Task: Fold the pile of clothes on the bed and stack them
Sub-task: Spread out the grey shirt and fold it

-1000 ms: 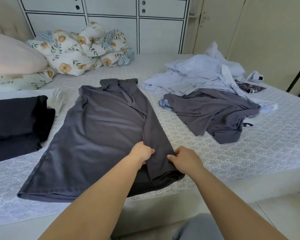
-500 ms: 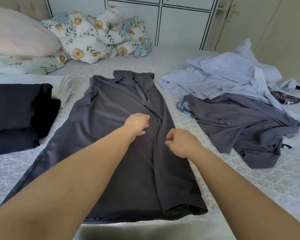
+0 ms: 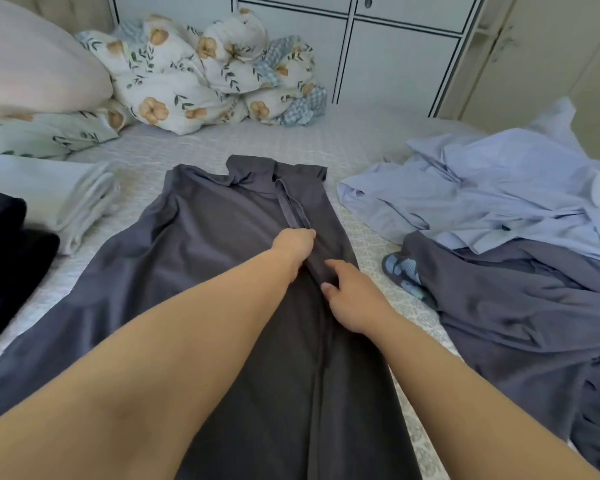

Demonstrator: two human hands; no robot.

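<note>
Under the left hand [image 3: 293,244], its fingers hide against the grey garment [image 3: 201,258].

Floral duvet [image 3: 201,81], pillow [image 3: 32,60], wardrobe [image 3: 395,46].

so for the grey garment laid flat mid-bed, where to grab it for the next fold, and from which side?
Judging by its pose, take the grey garment along its unfolded left edge, coming in from the left. The right side already looks folded inward, where the left hand and right hand rest. The left edge flares wide and lies flat on the bed, so pinching near shoulder and hem would probably carry it over evenly.
</note>
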